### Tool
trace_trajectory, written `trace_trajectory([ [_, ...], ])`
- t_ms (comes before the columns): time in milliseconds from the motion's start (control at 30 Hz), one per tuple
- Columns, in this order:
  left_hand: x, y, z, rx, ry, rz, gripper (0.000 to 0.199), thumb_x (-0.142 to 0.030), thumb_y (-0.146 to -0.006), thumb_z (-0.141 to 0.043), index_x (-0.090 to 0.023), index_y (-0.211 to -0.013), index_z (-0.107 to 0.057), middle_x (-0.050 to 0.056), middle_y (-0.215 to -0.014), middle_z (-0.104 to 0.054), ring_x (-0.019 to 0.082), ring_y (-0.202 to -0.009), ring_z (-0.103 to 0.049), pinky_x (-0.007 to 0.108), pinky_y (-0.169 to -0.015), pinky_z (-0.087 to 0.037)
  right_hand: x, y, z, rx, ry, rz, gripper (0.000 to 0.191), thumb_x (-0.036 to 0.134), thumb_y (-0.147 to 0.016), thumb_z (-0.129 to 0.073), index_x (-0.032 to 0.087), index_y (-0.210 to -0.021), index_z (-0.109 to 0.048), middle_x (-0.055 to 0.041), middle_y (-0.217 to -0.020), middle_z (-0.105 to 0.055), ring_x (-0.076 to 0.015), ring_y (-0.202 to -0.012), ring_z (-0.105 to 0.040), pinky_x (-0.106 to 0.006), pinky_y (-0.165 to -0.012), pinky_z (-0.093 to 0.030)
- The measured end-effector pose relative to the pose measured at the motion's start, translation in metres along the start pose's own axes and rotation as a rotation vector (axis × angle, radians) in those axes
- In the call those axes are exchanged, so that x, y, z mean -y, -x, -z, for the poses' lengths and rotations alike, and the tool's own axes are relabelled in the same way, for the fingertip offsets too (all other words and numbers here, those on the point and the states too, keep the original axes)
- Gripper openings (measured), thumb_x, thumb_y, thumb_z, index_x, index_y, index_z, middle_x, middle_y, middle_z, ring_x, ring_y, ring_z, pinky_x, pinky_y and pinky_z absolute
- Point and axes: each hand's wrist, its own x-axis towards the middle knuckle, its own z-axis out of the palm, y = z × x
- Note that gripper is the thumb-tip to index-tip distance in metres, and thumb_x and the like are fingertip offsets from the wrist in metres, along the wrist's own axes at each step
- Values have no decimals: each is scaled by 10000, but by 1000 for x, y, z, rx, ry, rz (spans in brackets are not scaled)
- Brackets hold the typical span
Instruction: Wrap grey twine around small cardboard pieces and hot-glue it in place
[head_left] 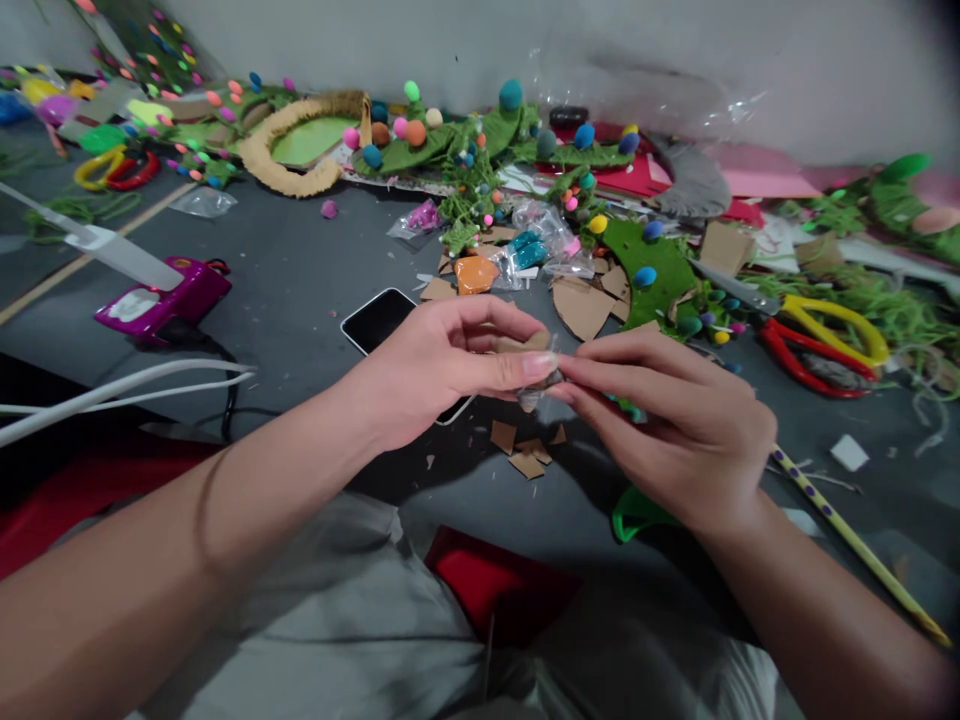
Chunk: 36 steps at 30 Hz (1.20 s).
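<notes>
Over the middle of the table, my two hands meet at a small clear plastic packet [531, 398] with something grey in it. My left hand [457, 365] pinches it between thumb and fingers, and a tan piece shows behind the thumb. From the other side, my right hand [667, 410] has its thumb and fingertips closed on the packet's edge. The exact contents are hidden by the fingers. Beneath my left hand lies a phone [379, 318], partly covered. Cut cardboard scraps [529, 457] are scattered just below the hands.
Scissors [825, 345] with red and yellow handles lie right. A purple device [161, 300] with cables stands left. Along the wall are green felt pieces with coloured balls [510, 95] and a tan ring [289, 180]. A green handle [637, 513] and spotted stick [847, 530] lie near my right arm.
</notes>
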Motion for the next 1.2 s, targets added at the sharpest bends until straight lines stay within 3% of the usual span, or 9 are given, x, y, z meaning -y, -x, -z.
trace_trajectory([
  [167,-6,2,4,17,-12,41,220,-194,-806,-874,-188,-1018,-814,52,-956,-797,170,-875,-767,298,-793,-660,-2,0,2,-56,48,5,220,181,-878,-782,287,-1069,-803,-27,-965,-773,-130,-777,-695,-269,-685,-583],
  [333,-7,5,9,69,-61,16,225,-134,-817,-850,-196,-1032,-831,31,-884,-796,107,-774,-728,194,-709,-610,-3,-1,4,-40,49,8,174,206,-878,-785,264,-1041,-807,-38,-963,-777,-136,-771,-709,-260,-668,-582],
  [733,-7,8,4,-3,-138,-33,221,-149,-794,-859,-211,-1005,-832,2,-828,-799,116,-728,-734,221,-715,-604,-3,0,2,8,7,-2,201,183,-864,-796,232,-1058,-808,-47,-1010,-773,-122,-824,-702,-235,-703,-565],
  [900,-6,5,8,1,-136,-31,227,-158,-800,-860,-208,-1020,-831,13,-841,-803,120,-748,-737,218,-704,-596,-4,-2,5,56,-19,-87,189,228,-885,-779,256,-1070,-810,-47,-1024,-776,-144,-844,-719,-264,-741,-582],
  [1100,-7,3,11,-54,-166,-15,223,-145,-793,-860,-230,-998,-840,-3,-818,-797,92,-726,-718,182,-676,-576,-8,-2,11,214,-224,-227,252,237,-963,-681,282,-1198,-764,-27,-1144,-750,-140,-1007,-702,-276,-886,-556],
  [1200,-6,4,9,-81,-202,-12,210,-149,-801,-846,-228,-995,-839,-1,-817,-800,95,-712,-715,192,-674,-573,-8,-2,8,211,-226,-243,237,286,-932,-731,261,-1164,-771,-27,-1119,-755,-144,-973,-704,-282,-860,-549],
])
